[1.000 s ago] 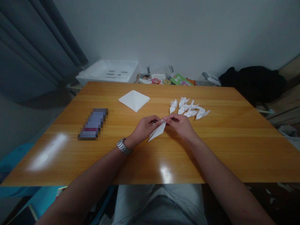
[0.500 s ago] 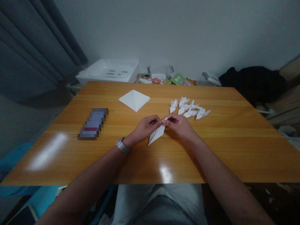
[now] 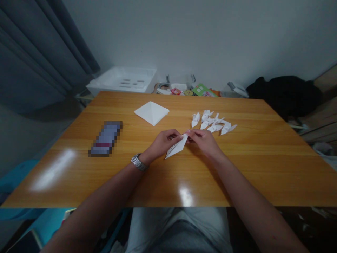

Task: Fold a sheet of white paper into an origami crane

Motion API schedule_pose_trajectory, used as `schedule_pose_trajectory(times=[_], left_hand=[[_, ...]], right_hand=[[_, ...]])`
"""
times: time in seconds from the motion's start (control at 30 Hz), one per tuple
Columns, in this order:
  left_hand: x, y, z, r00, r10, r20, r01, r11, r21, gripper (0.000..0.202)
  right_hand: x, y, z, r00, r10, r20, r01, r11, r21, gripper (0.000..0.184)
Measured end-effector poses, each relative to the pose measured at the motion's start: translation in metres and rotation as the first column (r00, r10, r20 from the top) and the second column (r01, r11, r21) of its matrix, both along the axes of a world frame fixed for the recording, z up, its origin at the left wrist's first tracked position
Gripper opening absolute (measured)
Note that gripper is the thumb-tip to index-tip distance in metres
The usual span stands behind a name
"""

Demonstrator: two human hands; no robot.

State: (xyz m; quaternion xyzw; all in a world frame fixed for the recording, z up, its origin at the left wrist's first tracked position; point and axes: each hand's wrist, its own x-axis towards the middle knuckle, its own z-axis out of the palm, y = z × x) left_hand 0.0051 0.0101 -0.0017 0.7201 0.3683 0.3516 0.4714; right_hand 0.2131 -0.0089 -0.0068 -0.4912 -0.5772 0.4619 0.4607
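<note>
Between my hands is a small piece of folded white paper (image 3: 178,147), pointed at its near left end, with a row of printed marks along one edge. My left hand (image 3: 164,143) is closed on its left side, thumb lying on top. The fingers of my right hand (image 3: 202,140) pinch its upper right tip; part of that tip is hidden by them. Just beyond my right hand lie several folded paper cranes (image 3: 210,120), grouped together. Farther off to the left rests a larger sheet of white paper (image 3: 152,113) with a crease down its middle.
A blurred-out phone-like rectangle (image 3: 106,138) lies on the left of the wooden table (image 3: 250,168). Past the far edge are a white plastic tray (image 3: 123,79), a green booklet (image 3: 202,90) and small packets. A black cloth heap (image 3: 284,91) sits at the far right.
The folded paper has turned slightly, its near point lifting and shifting a little left. My right fingers have slid outward to its upper right tip, baring more of the paper.
</note>
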Motion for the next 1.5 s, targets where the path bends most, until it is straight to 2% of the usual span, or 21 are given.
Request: schedule_pose_trajectory(times=[0.13,0.23,0.37,0.53,0.67,0.83,1.1,1.2,1.37,1.5], left_hand=[[0.0,0.003,-0.005,0.998,0.049,0.046,-0.047,0.997,-0.059,0.036],[-0.001,0.006,-0.01,0.994,0.081,0.073,-0.076,0.995,-0.071,0.036],[-0.002,0.007,-0.011,0.996,0.068,0.063,-0.065,0.997,-0.051,0.036],[-0.001,0.003,-0.002,0.999,0.042,0.027,-0.042,0.999,-0.023,0.033],[0.0,0.002,0.001,0.997,0.063,0.04,-0.061,0.997,-0.047,0.034],[-0.002,0.004,-0.003,0.992,0.114,0.058,-0.109,0.99,-0.085,0.035],[-0.007,0.007,0.001,0.987,0.16,-0.021,-0.162,0.983,-0.086,0.033],[-0.006,0.008,0.001,0.987,0.161,-0.017,-0.162,0.983,-0.082,0.036],[-0.008,0.011,-0.004,0.996,0.083,-0.02,-0.085,0.99,-0.108,0.035],[-0.01,0.013,-0.006,0.996,0.084,-0.015,-0.085,0.993,-0.083,0.033]], right_hand=[[-0.003,0.002,-0.003,0.984,-0.106,-0.144,0.1,0.994,-0.049,0.039],[-0.004,0.004,-0.006,0.975,-0.118,-0.188,0.109,0.992,-0.059,0.038],[-0.004,0.003,-0.004,0.991,-0.069,-0.113,0.071,0.997,0.009,0.034],[-0.002,0.001,0.004,0.997,-0.037,0.064,0.034,0.999,0.041,0.033],[0.0,0.002,0.0,0.998,-0.058,0.031,0.057,0.998,0.026,0.032],[0.002,0.004,-0.009,0.995,-0.078,-0.063,0.076,0.997,-0.029,0.033],[0.006,0.006,-0.011,0.994,0.004,-0.112,-0.017,0.993,-0.117,0.041],[0.009,0.008,-0.011,0.995,-0.026,-0.097,0.015,0.993,-0.118,0.042],[0.014,0.011,-0.014,0.988,-0.115,-0.108,0.102,0.988,-0.115,0.045],[0.015,0.013,-0.017,0.982,-0.147,-0.115,0.132,0.983,-0.124,0.045]])
